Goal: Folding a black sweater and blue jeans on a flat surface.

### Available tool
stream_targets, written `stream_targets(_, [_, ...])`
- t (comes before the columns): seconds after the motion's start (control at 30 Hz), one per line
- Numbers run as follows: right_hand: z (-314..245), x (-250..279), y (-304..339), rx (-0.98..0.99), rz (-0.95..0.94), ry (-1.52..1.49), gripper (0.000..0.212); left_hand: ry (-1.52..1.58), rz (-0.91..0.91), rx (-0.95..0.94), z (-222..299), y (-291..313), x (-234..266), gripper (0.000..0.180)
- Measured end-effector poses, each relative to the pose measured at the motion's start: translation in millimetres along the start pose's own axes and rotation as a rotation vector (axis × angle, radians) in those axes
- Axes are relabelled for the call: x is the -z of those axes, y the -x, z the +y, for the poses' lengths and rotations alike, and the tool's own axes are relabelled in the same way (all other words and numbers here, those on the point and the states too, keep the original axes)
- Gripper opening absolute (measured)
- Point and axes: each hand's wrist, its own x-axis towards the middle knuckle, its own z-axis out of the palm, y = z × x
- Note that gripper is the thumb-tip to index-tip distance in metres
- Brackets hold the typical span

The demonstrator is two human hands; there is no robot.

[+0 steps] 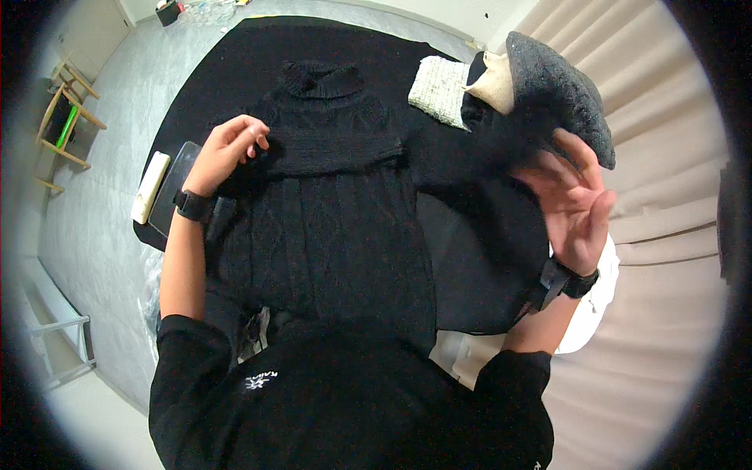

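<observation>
A black cable-knit turtleneck sweater (337,227) lies spread out with its collar at the far end. One sleeve (337,153) is folded flat across its chest. By the left shoulder, my left hand (231,153) hovers with fingers curled in and nothing visible in them. The other sleeve (501,149) stretches out to the right, smeared by motion. My right hand (576,204) is at its lower edge, palm up, thumb and fingers apart and partly blurred. Whether the fingers touch the sleeve is hard to make out.
Under the sweater is a black-covered table (235,70). At its far right sit folded knits: a cream one (439,90), a beige one (493,82) and a dark grey one (556,86). A white bar-shaped object (150,188) and a dark flat case (180,176) lie left. Pale curtains (666,196) hang right.
</observation>
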Motion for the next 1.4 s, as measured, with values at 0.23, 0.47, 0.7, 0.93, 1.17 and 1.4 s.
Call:
stream_targets(0.23, [53,-32,-42,-0.161,-0.127,0.494,0.030,0.534,0.159,0.115,13,5,1,0.071])
stream_targets(0.47, [114,-31,-21,-0.212,-0.277,0.892,0.041,0.086,0.149,0.027,6,9,9,0.035])
stream_targets(0.7, [134,-24,-21,-0.112,-0.267,1.042,0.037,-0.103,0.332,0.115,20,17,17,0.037])
stream_targets(0.93, [150,-16,-23,-0.055,-0.164,1.016,0.013,-0.179,0.329,0.157,20,22,18,0.037])
stream_targets(1.17, [140,-8,-19,-0.074,-0.141,0.999,0.009,-0.388,0.350,0.000,-6,23,21,0.036])
stream_targets(1.4, [94,-20,39,-0.260,-0.316,0.986,0.027,-0.569,0.272,-0.059,31,96,0,0.033])
